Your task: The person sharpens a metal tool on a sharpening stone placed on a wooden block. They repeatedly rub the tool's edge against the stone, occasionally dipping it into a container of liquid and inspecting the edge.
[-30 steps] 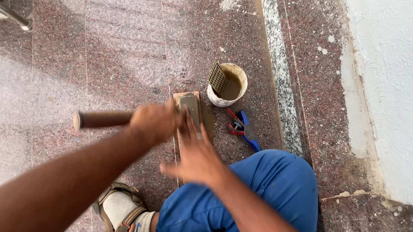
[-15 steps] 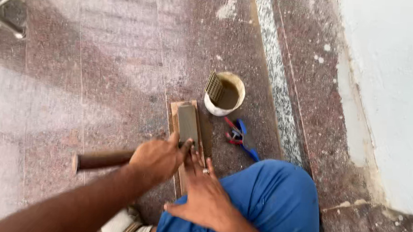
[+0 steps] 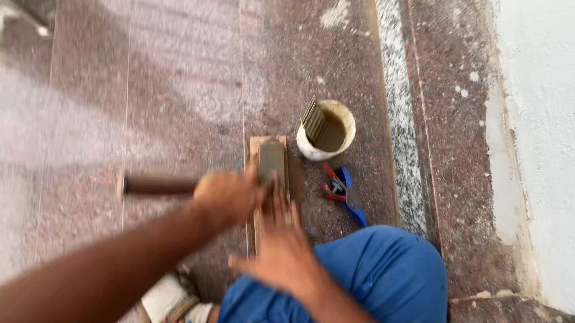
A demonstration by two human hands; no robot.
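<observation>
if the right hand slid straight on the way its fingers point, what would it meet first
Probably the hammer head on the wooden block; the right hand points up the block, the white bucket beyond. Blur hides depth.

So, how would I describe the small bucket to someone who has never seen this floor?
Find the pale speckled strip running along the reddish stone floor. Just left of it, beyond the blue knee, stands the small white bucket. It is the only round container there, with a ribbed tool leaning on its rim.

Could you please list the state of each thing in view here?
left hand: gripping the hammer, blurred
right hand: flat, pressing the wooden strip
white cup: upright, open, a notched tool inside
pliers: lying on the stone floor
</observation>
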